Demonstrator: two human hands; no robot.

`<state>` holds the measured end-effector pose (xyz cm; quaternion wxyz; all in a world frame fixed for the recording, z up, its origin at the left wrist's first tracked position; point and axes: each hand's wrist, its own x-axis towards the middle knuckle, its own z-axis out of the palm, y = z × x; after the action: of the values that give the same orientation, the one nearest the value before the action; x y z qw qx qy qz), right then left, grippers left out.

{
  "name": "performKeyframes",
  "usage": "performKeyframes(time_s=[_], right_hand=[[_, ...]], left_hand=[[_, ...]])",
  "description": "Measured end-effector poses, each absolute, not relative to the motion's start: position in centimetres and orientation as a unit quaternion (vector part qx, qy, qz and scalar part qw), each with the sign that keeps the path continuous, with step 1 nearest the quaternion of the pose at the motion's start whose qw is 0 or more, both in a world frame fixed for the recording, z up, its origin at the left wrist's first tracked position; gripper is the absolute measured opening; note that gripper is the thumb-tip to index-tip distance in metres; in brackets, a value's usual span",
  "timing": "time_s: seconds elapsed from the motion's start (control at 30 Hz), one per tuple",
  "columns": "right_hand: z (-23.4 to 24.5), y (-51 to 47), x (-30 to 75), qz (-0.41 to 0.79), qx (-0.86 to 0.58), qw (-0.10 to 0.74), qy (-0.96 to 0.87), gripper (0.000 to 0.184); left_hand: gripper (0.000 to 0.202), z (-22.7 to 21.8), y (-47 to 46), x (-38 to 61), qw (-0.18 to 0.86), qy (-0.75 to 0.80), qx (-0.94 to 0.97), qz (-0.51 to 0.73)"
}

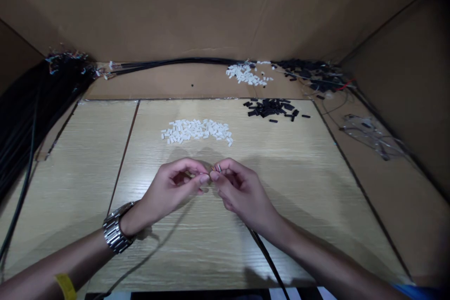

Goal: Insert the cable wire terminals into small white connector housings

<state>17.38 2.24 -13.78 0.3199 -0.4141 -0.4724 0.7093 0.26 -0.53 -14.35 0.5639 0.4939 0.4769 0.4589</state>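
My left hand (pixel 181 183) and my right hand (pixel 241 187) meet over the middle of the table, thumbs and index fingertips pinched close together. Between the fingertips, thin coloured wires (pixel 213 168) show, too small to make out fully. A black cable (pixel 265 253) runs from under my right hand down over the table's front edge. What the left fingertips pinch is mostly covered, but it lies at the wire ends. Just beyond the hands lies a spread of small white plastic pieces (pixel 197 130). Farther right is a pile of small black pieces (pixel 270 108).
A thick bundle of black cables (pixel 21 103) with bare wire ends lies at the left. More cables (pixel 168 62) run along the cardboard back wall (pixel 211 9). White pieces (pixel 246 74) and black pieces (pixel 312 72) lie behind. A clear plastic bag (pixel 365 133) rests at right.
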Motion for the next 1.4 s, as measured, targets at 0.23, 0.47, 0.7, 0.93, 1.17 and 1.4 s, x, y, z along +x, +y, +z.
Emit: performKeyframes(time_s=[0.23,0.47,0.7,0.93,1.17,1.4], right_hand=[[-13.9,2.1,17.6,0.728,-0.398,0.319,-0.458,0.021],[-13.3,2.0,17.8,0.72,-0.383,0.33,-0.476,0.018],[-12.2,2.8,17.9,0.698,-0.384,0.282,-0.535,0.013],[-12.6,2.7,18.0,0.706,-0.391,0.312,-0.501,0.019],[-12.4,2.7,18.0,0.672,-0.408,0.343,-0.514,0.021],[-12.1,2.3,18.0,0.656,-0.417,0.334,-0.533,0.018]], left_hand=[[0.009,-14.3,-0.6,0.1,0.569,0.486,0.506,0.429],[0.006,-14.0,-0.4,0.2,0.574,0.479,0.491,0.447],[0.004,-14.1,-0.6,0.2,0.557,0.451,0.497,0.489],[0.012,-14.4,-0.7,0.0,0.561,0.458,0.481,0.495],[0.016,-13.9,-0.6,-0.1,0.581,0.481,0.452,0.476],[0.024,-13.7,-0.7,-0.1,0.524,0.475,0.494,0.505]])
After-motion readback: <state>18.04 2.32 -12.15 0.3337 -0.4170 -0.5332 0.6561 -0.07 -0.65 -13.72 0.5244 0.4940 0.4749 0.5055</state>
